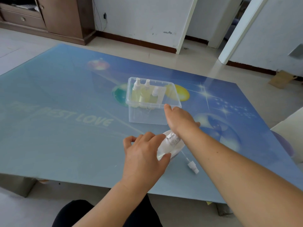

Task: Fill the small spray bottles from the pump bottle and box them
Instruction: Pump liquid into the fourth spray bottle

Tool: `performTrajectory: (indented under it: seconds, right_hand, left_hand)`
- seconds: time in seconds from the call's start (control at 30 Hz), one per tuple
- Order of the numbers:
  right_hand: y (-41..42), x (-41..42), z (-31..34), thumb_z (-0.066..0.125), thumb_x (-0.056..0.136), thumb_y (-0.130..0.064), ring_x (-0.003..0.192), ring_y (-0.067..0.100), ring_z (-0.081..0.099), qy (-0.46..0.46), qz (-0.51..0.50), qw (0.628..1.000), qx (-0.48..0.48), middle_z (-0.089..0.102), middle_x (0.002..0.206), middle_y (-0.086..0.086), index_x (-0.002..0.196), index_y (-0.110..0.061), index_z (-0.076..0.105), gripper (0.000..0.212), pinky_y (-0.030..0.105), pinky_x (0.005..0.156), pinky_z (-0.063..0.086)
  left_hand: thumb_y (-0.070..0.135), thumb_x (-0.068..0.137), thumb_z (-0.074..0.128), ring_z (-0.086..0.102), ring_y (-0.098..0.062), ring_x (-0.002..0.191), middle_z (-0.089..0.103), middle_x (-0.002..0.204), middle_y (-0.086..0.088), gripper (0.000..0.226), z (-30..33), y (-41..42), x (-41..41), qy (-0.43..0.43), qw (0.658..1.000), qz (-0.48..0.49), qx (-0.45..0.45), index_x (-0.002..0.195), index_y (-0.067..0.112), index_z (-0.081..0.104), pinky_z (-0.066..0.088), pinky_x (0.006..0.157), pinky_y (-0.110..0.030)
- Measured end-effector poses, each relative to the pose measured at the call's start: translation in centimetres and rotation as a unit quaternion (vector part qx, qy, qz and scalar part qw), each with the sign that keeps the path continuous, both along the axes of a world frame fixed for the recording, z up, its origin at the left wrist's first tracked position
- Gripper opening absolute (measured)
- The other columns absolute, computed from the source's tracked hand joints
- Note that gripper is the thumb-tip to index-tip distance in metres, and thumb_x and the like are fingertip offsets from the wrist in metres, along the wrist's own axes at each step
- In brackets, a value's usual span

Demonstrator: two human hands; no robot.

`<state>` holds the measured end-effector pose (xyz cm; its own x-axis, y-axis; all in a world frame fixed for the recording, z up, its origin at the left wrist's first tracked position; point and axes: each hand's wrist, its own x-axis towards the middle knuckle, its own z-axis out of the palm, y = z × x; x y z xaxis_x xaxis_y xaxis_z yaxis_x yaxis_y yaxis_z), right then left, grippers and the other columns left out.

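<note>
My left hand (144, 154) gripping the pump bottle (170, 145) on the surface (65, 145), my right hand (178, 119) spread flat beside the box (147, 115), three filled bottles (144, 94) inside, loose sprayer (193, 167) nearby

Blue printed glass table (65, 136) carries a clear plastic box (147, 114), pump bottle (170, 145), loose spray cap (193, 167).

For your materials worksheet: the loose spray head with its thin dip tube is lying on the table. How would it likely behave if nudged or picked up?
The spray head looks small and plastic, so probably very light. Its thin tube likely flexes rather than staying stiff. It lies on its side on the smooth glossy table, so a nudge would probably slide or roll it.
</note>
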<state>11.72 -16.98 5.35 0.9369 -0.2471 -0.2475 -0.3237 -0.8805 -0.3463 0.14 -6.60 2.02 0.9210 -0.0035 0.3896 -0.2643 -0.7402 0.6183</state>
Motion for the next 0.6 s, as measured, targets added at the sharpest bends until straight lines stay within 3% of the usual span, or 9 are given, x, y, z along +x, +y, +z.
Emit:
performTrajectory:
  seconds: [0.27, 0.6]
  right_hand:
    - [0.7, 0.2, 1.5, 0.009, 0.093, -0.062, 0.135, 0.033, 0.030, 0.015, 0.045, 0.998, -0.028, 0.043, 0.142, 0.008, 0.139, -0.022, 0.040, 0.068, 0.061, 0.109, 0.011]
    - [0.0, -0.3, 0.0, 0.009, 0.094, -0.060, 0.126, 0.033, 0.039, -0.015, 0.031, 0.998, -0.049, 0.050, 0.135, 0.009, 0.131, -0.021, 0.049, 0.067, 0.059, 0.105, 0.018]
  left_hand:
    - [0.030, 0.058, 0.067, 0.051, -0.014, 0.057, 0.056, 0.068, 0.010, 0.025, 0.8, 0.4, 0.1, -0.003, 1.000, -0.001, -0.004, 0.082, 0.026, 0.065, 0.032, 0.075, -0.035]
    - [0.028, 0.056, 0.068, 0.053, -0.015, 0.055, 0.055, 0.066, 0.009, 0.026, 0.0, 0.4, 0.4, 0.004, 1.000, -0.011, 0.014, 0.082, 0.023, 0.066, 0.033, 0.075, -0.036]
